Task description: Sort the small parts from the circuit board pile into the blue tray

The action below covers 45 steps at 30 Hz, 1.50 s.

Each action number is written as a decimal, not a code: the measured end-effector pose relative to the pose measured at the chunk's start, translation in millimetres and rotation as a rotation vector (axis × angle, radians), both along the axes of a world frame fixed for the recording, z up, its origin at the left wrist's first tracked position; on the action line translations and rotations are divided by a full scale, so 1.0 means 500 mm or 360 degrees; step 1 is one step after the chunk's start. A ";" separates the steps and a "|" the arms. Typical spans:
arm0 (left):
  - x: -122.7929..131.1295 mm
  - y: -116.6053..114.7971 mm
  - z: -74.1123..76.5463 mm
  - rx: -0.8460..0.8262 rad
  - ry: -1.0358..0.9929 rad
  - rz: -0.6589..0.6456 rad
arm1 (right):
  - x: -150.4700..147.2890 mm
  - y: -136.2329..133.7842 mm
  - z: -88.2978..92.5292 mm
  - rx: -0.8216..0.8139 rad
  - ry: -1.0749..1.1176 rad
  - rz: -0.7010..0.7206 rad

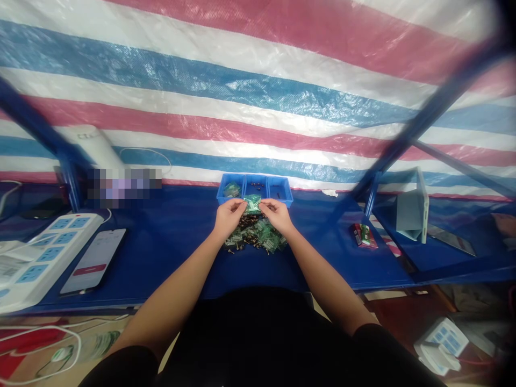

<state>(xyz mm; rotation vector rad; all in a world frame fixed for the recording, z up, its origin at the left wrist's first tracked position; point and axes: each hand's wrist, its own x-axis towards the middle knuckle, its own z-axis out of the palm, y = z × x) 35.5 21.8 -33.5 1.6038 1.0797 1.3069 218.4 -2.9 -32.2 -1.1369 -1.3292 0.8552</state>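
Blue tabletop (161, 252), hands (229, 217) (278, 216) level, packet (252, 203) between fingertips (242, 205)

Red, white and blue striped sheet (258, 129) hanging along the far edge of a blue bench (161, 236), light glinting off its creases, blue posts (407, 138) slanting up on either side.

Open table (165, 247) stretches left of the left hand (228, 219) as far as a phone (94, 262) and power strip (54, 255), and right of the right hand (278, 216) to a small red box (363, 236). Straight ahead, a blue divided tray (284, 186) and striped sheet (242, 97) block passage; a heap of small parts (258, 235) lies beneath both hands
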 end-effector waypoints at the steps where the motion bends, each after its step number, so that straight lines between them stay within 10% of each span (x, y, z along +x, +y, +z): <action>1: 0.000 -0.001 0.000 0.0025 0.0011 -0.0006 | 0.000 0.000 -0.001 0.0014 -0.0010 -0.0003; 45: 0.000 -0.023 0.027 0.0087 -0.0038 -0.0076 | -0.002 -0.011 0.027 -0.0038 0.0121 0.0032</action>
